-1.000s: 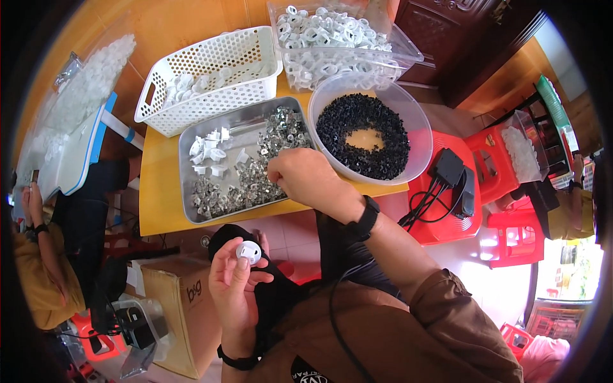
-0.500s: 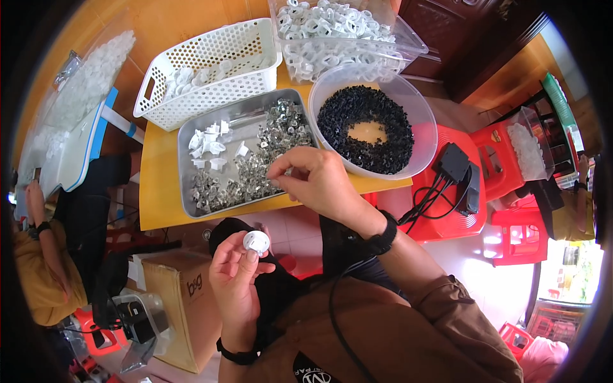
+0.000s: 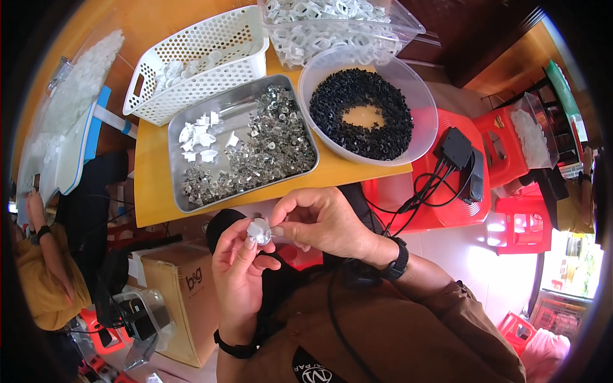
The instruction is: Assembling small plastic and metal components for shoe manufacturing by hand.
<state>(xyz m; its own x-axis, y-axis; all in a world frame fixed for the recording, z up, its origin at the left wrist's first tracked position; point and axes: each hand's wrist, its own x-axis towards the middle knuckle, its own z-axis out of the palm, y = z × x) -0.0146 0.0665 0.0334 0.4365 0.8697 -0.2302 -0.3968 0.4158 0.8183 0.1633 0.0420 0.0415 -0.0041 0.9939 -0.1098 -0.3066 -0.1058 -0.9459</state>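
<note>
Having left the tray [image 3: 237, 116], the right hand [image 3: 327, 225] is closing its fingers, contents unclear, at the piece [image 3: 258, 230] that the left hand's [image 3: 237, 263] fingers are gripping before the tabletop [image 3: 151, 191], so both are working it.

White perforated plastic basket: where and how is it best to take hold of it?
Probably grip the basket at its left end, through the oblong handle slot, coming from the left: the slot faces outward, uncovered, and the basket stands upright.
</note>
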